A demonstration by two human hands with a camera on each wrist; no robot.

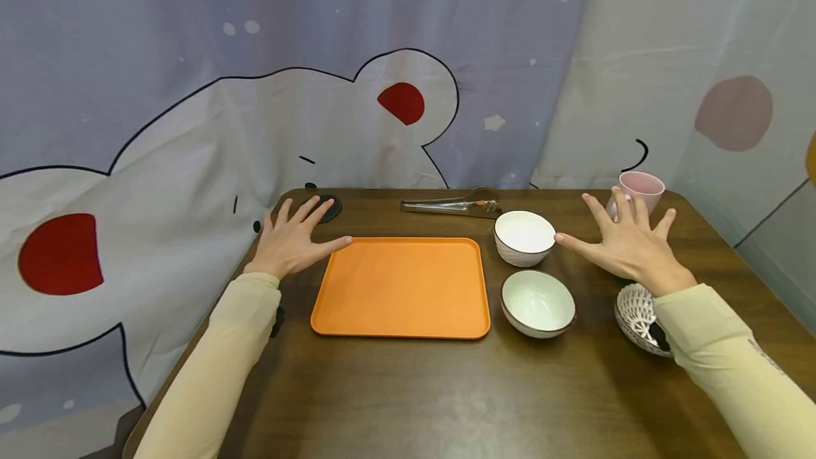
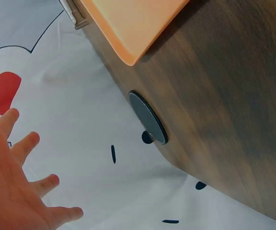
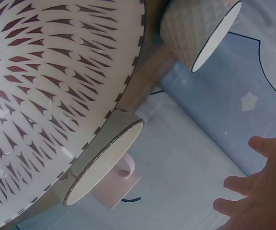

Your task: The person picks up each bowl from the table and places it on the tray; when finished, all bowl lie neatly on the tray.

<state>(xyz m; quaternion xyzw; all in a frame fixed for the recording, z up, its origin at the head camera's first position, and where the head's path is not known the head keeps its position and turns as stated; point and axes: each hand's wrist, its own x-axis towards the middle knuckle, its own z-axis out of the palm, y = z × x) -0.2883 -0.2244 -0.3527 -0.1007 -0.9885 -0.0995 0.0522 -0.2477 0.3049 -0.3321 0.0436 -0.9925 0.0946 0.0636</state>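
In the head view my left hand hovers with fingers spread by the left corner of an orange tray, holding nothing. A round black coaster lies just beyond its fingers. My right hand is likewise spread and holds nothing, its thumb by a white textured bowl. Past its fingertips stands a pink mug, partly covered by them. A patterned bowl sits beneath the right wrist, partly hidden by the sleeve. Another bowl, dark-rimmed, shows before the mug in the right wrist view.
A pale green bowl stands right of the tray, in front of the white one. Metal tongs lie along the back of the brown wooden table. A printed curtain hangs directly behind the table.
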